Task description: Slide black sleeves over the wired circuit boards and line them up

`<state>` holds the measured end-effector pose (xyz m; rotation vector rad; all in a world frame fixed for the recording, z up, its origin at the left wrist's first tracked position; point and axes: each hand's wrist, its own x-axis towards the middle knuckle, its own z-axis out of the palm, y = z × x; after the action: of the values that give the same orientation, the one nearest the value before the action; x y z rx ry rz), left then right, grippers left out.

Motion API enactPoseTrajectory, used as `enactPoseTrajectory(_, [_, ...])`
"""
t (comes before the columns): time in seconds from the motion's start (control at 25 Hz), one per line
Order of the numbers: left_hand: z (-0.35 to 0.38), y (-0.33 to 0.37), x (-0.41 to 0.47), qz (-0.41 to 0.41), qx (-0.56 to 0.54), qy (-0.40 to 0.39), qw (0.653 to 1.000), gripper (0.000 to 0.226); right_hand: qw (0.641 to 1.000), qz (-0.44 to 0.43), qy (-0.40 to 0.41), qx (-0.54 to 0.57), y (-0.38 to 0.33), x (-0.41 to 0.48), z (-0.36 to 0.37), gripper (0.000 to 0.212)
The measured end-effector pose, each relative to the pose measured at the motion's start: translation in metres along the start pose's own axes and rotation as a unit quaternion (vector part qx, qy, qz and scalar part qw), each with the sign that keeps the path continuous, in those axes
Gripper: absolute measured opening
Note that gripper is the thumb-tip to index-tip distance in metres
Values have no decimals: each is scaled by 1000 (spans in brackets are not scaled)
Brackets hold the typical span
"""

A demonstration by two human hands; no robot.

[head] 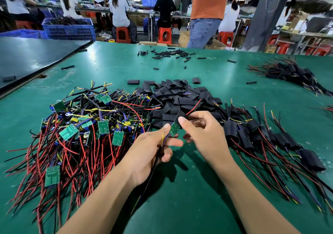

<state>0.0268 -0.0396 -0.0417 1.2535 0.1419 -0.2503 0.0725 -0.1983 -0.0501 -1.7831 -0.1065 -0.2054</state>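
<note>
My left hand (153,147) pinches the wires of a small green circuit board (174,128) just above the green table. My right hand (200,131) holds a black sleeve (180,117) that covers the board's far end; a red wire (193,108) pokes out beyond it. A heap of bare wired boards (86,125) lies to the left. Loose black sleeves (176,96) are piled behind my hands. Sleeved boards (270,136) lie in a row to the right, their wires pointing toward me.
A second bunch of sleeved boards (290,73) lies at the far right. Small black tube offcuts (171,53) are scattered at the table's far edge. A dark panel (32,57) covers the left corner. Several people sit at benches beyond; one stands close behind the table.
</note>
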Motion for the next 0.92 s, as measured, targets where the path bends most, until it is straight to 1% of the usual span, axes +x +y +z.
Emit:
enactPoseTrajectory(0.04, [0, 0, 0, -1, -3, 1, 1000, 39, 1000, -14, -2, -3, 0, 0, -1, 26])
enactPoseTrajectory(0.12, [0, 0, 1, -1, -9, 1, 1000, 39, 998, -47, -23, -44, -1, -2, -2, 21])
enactPoseTrajectory(0.2, [-1, 1, 1, -1, -15, 0, 1000, 38, 997, -53, -21, -59, -2, -3, -2, 21])
enactPoseTrajectory(0.28, [0, 1, 0, 1, -12, -1, 1000, 39, 999, -42, -25, -14, -2, -3, -3, 28])
enactPoseTrajectory(0.36, [0, 1, 0, 4, -10, -1, 1000, 40, 998, -27, -48, 28, -3, -1, -4, 36])
enactPoseTrajectory(0.44, [0, 2, -1, 2, -12, -6, 1000, 38, 997, -37, -62, 13, -4, -2, -5, 37])
enactPoseTrajectory(0.6, [-1, 2, -2, 0, -12, -9, 1000, 36, 996, -57, -69, -19, -4, -1, -8, 31])
enactPoseTrajectory(0.72, [-1, 3, -1, -2, -11, -6, 1000, 39, 996, -50, -69, -13, -3, 1, -9, 24])
enactPoseTrajectory(0.84, [0, 3, -2, -4, -10, 5, 1000, 40, 997, -62, -50, -19, -2, 1, -9, 16])
enactPoseTrajectory(0.92, [0, 4, -2, -2, -13, 15, 1000, 38, 996, -75, -39, -13, -3, 2, -10, 8])
